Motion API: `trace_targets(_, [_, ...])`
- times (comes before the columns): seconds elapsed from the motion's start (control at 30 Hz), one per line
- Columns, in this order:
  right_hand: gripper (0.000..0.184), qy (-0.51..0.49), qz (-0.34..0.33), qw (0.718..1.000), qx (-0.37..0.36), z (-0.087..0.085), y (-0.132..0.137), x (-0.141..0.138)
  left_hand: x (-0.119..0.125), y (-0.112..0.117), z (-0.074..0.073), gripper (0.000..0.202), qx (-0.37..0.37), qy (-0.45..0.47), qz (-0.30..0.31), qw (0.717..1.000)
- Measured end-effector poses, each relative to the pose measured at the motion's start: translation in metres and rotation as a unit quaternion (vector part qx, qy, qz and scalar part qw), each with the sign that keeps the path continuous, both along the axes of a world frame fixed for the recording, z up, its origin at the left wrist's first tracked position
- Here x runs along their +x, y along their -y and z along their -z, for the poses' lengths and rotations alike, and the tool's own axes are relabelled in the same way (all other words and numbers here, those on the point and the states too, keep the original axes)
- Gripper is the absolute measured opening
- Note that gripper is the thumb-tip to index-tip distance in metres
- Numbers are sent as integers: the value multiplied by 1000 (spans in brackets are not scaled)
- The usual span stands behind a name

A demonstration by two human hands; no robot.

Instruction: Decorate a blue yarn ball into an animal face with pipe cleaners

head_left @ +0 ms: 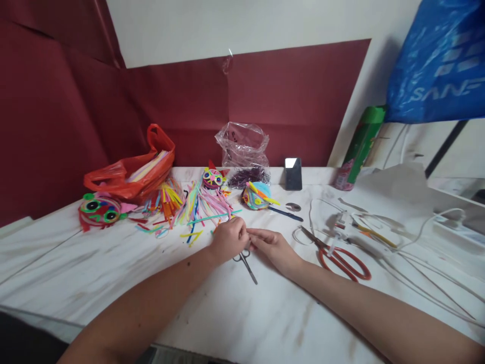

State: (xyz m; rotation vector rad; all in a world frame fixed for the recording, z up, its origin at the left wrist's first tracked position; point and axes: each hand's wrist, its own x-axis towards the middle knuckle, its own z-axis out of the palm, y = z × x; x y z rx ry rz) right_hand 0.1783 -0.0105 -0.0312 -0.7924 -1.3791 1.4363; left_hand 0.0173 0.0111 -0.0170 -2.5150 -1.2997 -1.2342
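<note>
My left hand (228, 237) and my right hand (273, 246) meet at the middle of the white table (94, 268), fingertips touching. The left hand's fingers are curled and pinched; what they pinch is too small to make out. The right hand's fingers are stretched toward the left hand. Small grey scissors (247, 263) lie on the table just under both hands. Loose coloured paper strips (197, 210) are scattered just beyond the left hand.
Red-handled scissors (341, 258) lie right of my right hand. Paper-craft faces (99, 210) (213, 178) (256, 195), an orange bag (131, 174), a clear plastic bag (243, 146), a phone (293, 173), a green can (358, 146) and white cables (417, 237) fill the far side.
</note>
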Motion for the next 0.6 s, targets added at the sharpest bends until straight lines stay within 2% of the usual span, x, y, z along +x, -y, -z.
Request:
trace_targets(0.07, [37, -12, -1, 1000, -4, -2, 1, 0, 1, 2, -3, 12, -42, 65, 4, 997])
trace_targets(0.13, [36, -31, 15, 999, -8, -4, 1, 2, 2, 3, -7, 8, -118, 129, 43, 984])
trace_targets(0.2, [30, -37, 29, 999, 1, -5, 0, 5, 2, 5, -12, 9, -221, 190, 104, 951])
trace_targets(0.27, [25, -35, 21, 999, 17, -6, -1, 8, 2, 6, -16, 14, -316, 245, 155, 904])
trace_targets(0.33, [24, -42, -4, 999, 26, -6, -1, 9, 2, 7, -20, 17, -370, 281, 180, 867])
trace_targets(0.37, [24, -49, -13, 998, 24, -6, -1, 10, 2, 7, -22, 17, -379, 288, 188, 859])
trace_targets(0.43, [24, -67, -20, 997, 11, -6, -1, 9, 3, 9, -24, 16, -370, 290, 195, 861])
trace_targets(0.6, [24, -104, -37, 993, -40, -6, -1, 9, 2, 10, -21, 10, -319, 264, 176, 893])
